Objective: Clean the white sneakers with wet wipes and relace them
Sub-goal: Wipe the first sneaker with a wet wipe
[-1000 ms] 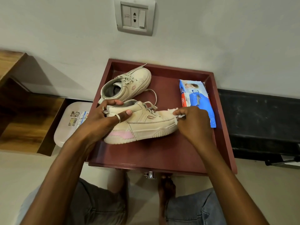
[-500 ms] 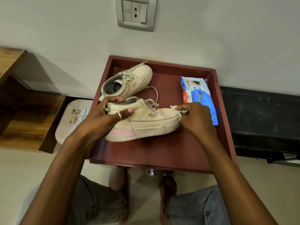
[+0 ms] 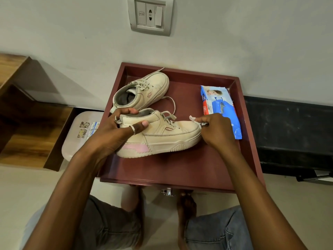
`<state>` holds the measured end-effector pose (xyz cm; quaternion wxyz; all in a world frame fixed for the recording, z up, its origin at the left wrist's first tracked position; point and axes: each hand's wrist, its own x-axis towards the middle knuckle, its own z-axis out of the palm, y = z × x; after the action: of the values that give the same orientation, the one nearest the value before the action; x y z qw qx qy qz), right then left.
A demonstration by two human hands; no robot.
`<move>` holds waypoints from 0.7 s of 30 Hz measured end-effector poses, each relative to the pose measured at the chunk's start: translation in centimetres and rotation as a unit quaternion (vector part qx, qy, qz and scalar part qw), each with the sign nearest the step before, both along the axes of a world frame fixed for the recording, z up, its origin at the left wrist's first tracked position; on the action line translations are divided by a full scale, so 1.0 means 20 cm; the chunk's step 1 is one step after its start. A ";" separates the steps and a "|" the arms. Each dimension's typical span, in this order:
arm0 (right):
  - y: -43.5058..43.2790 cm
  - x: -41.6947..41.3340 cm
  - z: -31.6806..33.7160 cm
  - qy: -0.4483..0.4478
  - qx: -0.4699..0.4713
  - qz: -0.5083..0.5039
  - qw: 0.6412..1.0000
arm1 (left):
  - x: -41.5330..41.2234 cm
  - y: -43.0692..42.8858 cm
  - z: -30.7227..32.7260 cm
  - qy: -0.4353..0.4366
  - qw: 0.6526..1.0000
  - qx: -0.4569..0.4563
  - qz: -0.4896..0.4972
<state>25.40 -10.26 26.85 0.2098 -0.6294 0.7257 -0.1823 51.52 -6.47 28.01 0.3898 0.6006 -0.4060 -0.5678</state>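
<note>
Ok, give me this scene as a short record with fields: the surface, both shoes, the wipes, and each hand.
surface: dark red tray with raised rim
near shoe: cream lace-up sneaker with pink heel patch, standing on its sole
far shoe: matching cream sneaker behind it, laced
wipes: blue and white plastic pack, right side of tray
left hand: grips near sneaker's heel end
right hand: pinches small white wet wipe at the toe

Wet wipe (image 3: 193, 119): mostly buried in the right hand (image 3: 217, 131); only a crumpled tip shows.
Near sneaker (image 3: 162, 136) heel: covered by the left hand (image 3: 115, 131).
Wipes pack (image 3: 220, 105) print: too small to read.
</note>
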 end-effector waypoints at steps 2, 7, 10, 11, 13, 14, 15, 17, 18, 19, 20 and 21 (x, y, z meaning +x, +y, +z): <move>0.06 0.03 0.02 0.030 -0.018 0.007 0.999 | 0.00 0.00 0.00 0.006 1.000 -0.001 0.005; 0.24 0.16 0.09 0.075 -0.108 0.059 0.990 | 0.00 -0.01 -0.02 0.011 1.000 0.003 0.016; 0.28 0.25 0.08 0.089 -0.165 0.113 0.976 | -0.01 -0.02 -0.03 -0.002 1.000 0.006 0.026; 0.28 0.28 0.07 0.090 -0.163 0.127 0.974 | -0.01 -0.02 -0.03 -0.004 1.000 0.007 0.027; 0.28 0.29 0.07 0.077 -0.164 0.154 0.971 | 0.00 -0.03 -0.04 -0.005 0.999 0.013 0.033; 0.28 0.28 0.07 0.060 -0.173 0.161 0.970 | 0.00 -0.03 -0.04 -0.006 0.999 0.014 0.035; 0.27 0.26 0.07 0.038 -0.179 0.158 0.970 | 0.00 -0.03 -0.04 -0.009 0.999 0.014 0.035; 0.25 0.23 0.07 0.015 -0.179 0.131 0.975 | 0.00 -0.03 -0.04 -0.021 0.999 0.015 0.034; 0.24 0.22 0.08 0.016 -0.176 0.119 0.977 | -0.01 -0.03 -0.04 -0.026 0.999 0.016 0.034; 0.25 0.23 0.08 0.018 -0.174 0.116 0.978 | -0.01 -0.03 -0.03 -0.031 0.999 0.019 0.033; 0.27 0.26 0.10 0.018 -0.173 0.123 0.977 | -0.01 -0.02 -0.02 -0.034 0.999 0.025 0.027; 0.29 0.31 0.11 0.019 -0.172 0.135 0.976 | -0.01 -0.02 -0.01 -0.030 0.999 0.035 0.016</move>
<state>31.54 -4.44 29.02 0.1075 -0.7517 0.5953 -0.2627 51.32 -6.80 27.88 0.3648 0.6372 -0.3876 -0.5574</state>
